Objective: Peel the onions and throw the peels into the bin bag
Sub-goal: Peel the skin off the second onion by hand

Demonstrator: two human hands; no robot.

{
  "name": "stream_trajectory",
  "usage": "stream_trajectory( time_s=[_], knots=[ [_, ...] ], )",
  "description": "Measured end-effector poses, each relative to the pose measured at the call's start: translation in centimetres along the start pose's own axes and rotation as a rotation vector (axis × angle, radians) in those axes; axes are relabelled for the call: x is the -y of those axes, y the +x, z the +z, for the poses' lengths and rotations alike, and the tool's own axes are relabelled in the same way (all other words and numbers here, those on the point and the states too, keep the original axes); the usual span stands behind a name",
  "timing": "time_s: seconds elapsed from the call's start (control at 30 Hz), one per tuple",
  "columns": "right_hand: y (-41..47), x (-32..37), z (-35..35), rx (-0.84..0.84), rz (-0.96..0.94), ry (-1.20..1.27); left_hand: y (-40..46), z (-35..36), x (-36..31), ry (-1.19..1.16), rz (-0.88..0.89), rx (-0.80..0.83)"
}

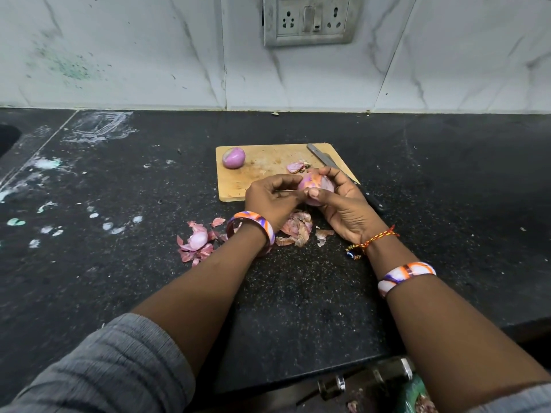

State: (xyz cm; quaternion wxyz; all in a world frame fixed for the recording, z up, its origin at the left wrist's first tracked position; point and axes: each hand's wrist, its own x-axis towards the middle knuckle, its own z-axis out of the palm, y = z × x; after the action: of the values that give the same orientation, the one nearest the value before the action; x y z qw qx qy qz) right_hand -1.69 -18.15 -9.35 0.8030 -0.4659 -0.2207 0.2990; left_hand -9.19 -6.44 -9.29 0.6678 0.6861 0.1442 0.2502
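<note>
My right hand (343,213) holds a partly peeled purple onion (320,184) just above the near edge of a wooden cutting board (268,171). My left hand (269,201) pinches at the onion's left side, fingers curled against its skin. A peeled onion (233,157) lies on the board's far left corner. Loose pink peels (196,241) are heaped on the black counter below my left wrist, and more peels (296,229) lie under my hands. A green bin bag (417,396) with peels in it shows at the bottom edge, below the counter.
A knife (323,158) lies along the board's right side, its black handle (372,201) past my right hand. One peel scrap (295,167) sits on the board. The black counter (149,180) carries white and green smears on the left. A wall socket (310,19) is above.
</note>
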Motion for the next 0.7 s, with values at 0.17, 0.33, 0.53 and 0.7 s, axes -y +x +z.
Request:
stream_trajectory(
  time_s=[0.17,0.33,0.53,0.7],
  knots=[
    [0.05,-0.03,0.1,-0.026,0.004,-0.003,0.15,-0.19,0.27,0.042,0.043,-0.009],
    [0.12,0.04,0.31,-0.09,0.023,0.015,0.27,0.08,0.21,0.022,-0.047,0.05],
    [0.16,0.05,0.46,-0.091,0.016,0.001,-0.07,-0.13,-0.04,0.006,-0.025,0.024],
    [0.12,-0.13,0.39,-0.125,-0.004,-0.025,-0.08,-0.1,0.02,0.03,-0.057,0.018]
  ],
)
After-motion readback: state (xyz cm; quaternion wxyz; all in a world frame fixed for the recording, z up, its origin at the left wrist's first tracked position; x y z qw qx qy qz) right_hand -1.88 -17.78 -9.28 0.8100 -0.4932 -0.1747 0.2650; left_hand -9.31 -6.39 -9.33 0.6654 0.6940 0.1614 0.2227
